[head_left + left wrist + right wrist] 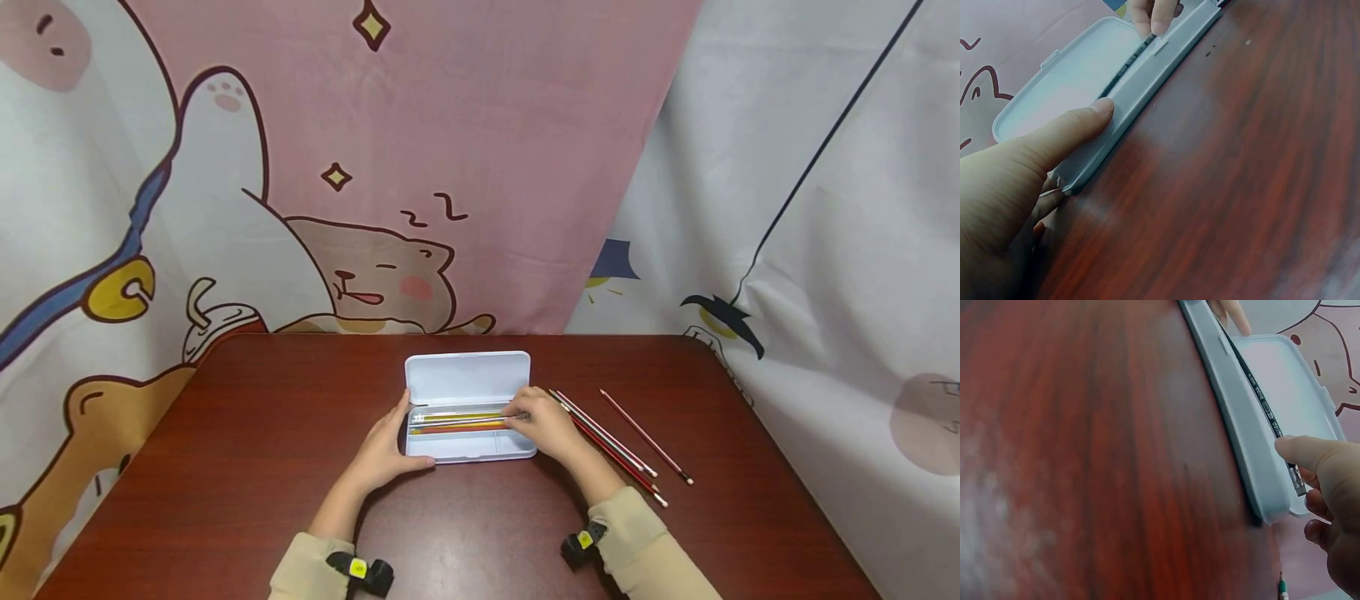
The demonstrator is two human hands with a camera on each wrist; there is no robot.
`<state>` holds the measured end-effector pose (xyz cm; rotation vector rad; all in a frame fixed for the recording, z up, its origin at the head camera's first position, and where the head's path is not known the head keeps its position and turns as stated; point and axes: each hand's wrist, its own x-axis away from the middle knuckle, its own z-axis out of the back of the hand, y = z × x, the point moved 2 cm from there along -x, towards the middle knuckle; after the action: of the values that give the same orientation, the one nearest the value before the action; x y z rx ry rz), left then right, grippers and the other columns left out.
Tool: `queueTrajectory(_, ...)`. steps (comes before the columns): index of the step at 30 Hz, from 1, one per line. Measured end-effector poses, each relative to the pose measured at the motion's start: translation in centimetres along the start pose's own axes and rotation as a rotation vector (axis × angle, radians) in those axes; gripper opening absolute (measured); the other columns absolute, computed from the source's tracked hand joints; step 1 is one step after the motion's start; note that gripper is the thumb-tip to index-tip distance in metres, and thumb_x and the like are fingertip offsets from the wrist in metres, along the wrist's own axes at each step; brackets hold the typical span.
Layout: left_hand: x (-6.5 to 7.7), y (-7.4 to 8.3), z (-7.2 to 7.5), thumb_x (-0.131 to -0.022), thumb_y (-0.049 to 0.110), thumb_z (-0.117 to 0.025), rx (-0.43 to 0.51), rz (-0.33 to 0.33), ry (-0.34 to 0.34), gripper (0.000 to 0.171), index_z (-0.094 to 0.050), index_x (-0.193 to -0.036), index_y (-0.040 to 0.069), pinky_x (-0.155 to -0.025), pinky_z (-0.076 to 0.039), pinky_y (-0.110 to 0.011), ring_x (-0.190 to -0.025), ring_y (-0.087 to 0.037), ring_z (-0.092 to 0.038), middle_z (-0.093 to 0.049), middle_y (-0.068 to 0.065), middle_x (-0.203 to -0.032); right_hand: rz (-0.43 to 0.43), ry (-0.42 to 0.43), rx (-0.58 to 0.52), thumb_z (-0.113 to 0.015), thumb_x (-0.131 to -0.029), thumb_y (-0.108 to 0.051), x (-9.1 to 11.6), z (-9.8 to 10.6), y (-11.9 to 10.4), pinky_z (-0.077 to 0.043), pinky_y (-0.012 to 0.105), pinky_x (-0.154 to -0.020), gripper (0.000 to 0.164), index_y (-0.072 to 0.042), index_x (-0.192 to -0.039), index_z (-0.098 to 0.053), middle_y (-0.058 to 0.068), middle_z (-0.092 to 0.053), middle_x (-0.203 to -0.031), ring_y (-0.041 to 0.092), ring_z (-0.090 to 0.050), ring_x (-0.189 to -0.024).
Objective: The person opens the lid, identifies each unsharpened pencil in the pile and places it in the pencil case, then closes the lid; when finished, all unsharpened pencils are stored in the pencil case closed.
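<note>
An open white pencil case [457, 448] sits on the table with its lid [467, 377] raised at the back. My left hand [382, 450] holds its left end, fingers along the side and thumb at the front edge. Between thumb and fingers, my right hand [551, 425] pinches a dark pencil [1269, 415] near its silver-banded end. That pencil lies lengthwise over the case, its far end near the left thumb in the left wrist view. Several pencils, including yellow and orange ones [457, 429], lie side by side in the case.
Right of the case, several red, white and dark pencils [615, 446] lie in a loose slanting bunch. A single pink pencil [645, 435] with a black end lies farther right. The brown table [300, 400] meets a patterned cloth [487, 167] at the back.
</note>
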<state>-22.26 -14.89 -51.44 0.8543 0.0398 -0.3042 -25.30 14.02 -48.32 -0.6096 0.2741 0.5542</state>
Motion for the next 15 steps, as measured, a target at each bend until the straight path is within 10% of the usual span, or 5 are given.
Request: queueTrajectory(15,-0.03,0.06,0.03,-0.059,0.048,-0.089,-0.01,0.007,-0.006,0.126,-0.015,-0.154,0.011,-0.106,-0.024,-0.056,-0.136,-0.038,-0.028,-0.036,-0.017,-0.149,-0.04,-0.058,-0.008,-0.079,-0.078,-0.012,-0.21,-0.79,0.45,-0.047,0.033,-0.073,0.009,-0.016,-0.084,-0.074,-0.009,-0.06,-0.083,0.012,-0.056,-0.083)
